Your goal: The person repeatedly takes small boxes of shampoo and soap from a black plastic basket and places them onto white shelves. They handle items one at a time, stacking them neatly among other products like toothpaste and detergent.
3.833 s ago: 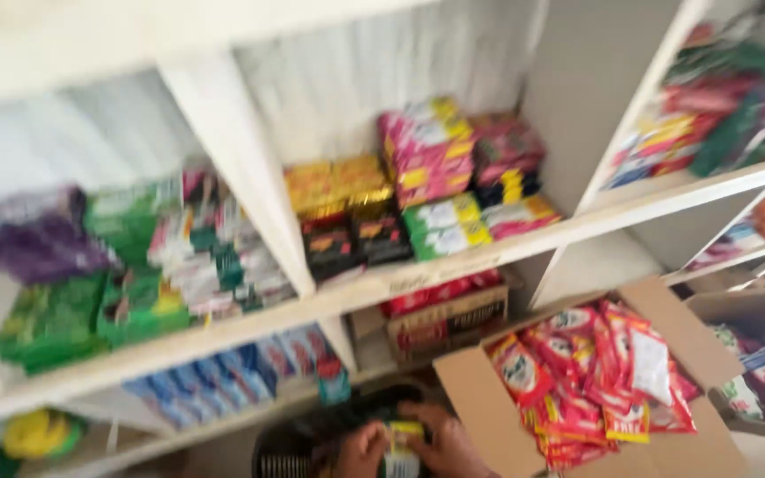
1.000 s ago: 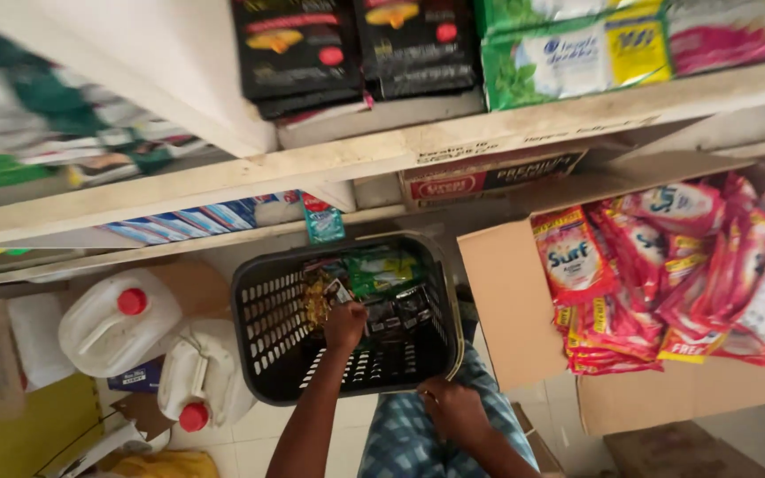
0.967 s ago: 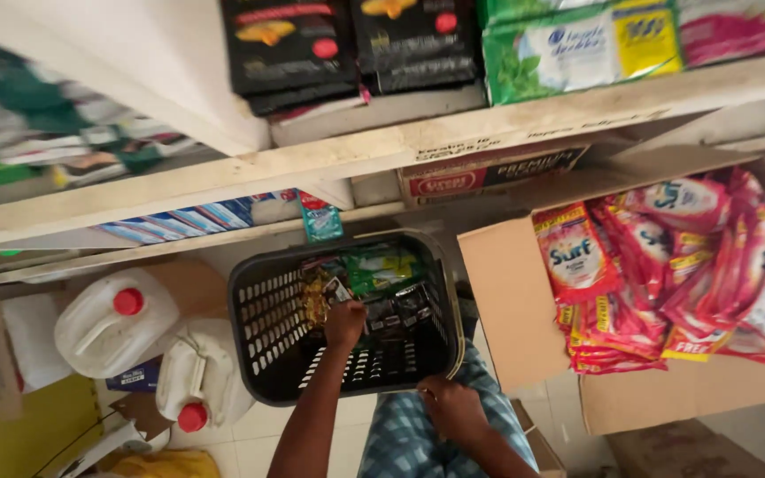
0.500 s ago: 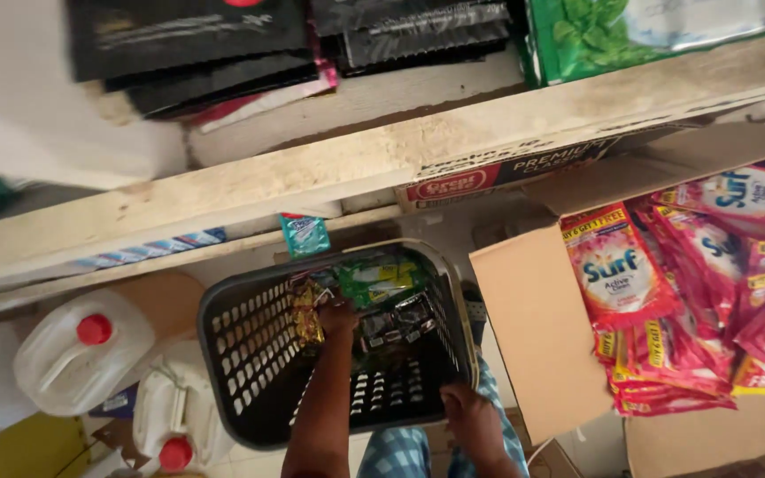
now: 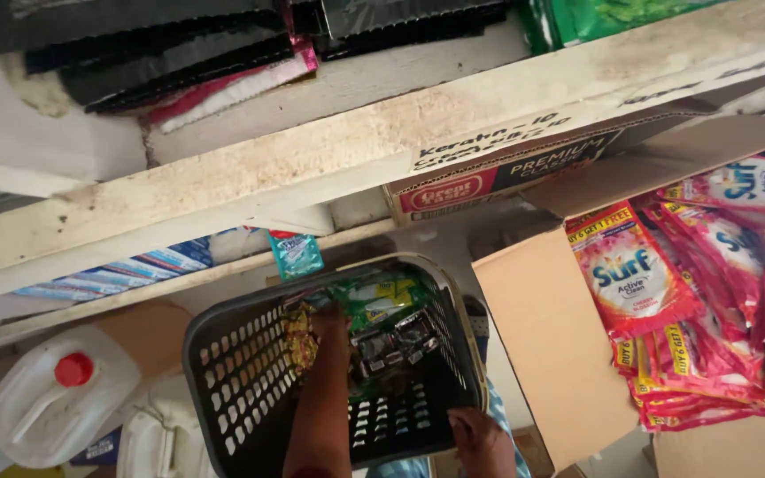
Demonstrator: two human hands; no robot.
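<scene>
The black slatted basket (image 5: pixel 250 372) sat low in front of the person, tipped toward them so its open mouth faced up at the camera, and that tilt made sense: the right hand (image 5: pixel 475 438) was clamped on the near rim, steadying it. Inside, a loose heap of small sachets (image 5: pixel 382 323) in green, yellow and dark foil had slid toward the far wall, which is where a tilted basket would gather them. The left hand (image 5: pixel 329 320) was plunged deep among those sachets; its fingers were buried in the pile, so I couldn't tell whether they had closed on one or were just resting there.

Just beyond the basket hung a teal packet (image 5: pixel 295 253) from the lower shelf edge (image 5: pixel 135 296). Above that ran the thick, stained white shelf (image 5: pixel 312 150), carrying flat stacks of black packs (image 5: pixel 161 44), laid flat so they would stack. To the right an open cardboard carton (image 5: pixel 542 336) leaned with its flap down, spilling red and pink detergent pouches (image 5: pixel 692 283) into easy reach. Down left on the floor lay a white jerrycan with a red cap (image 5: pixel 59 403)
</scene>
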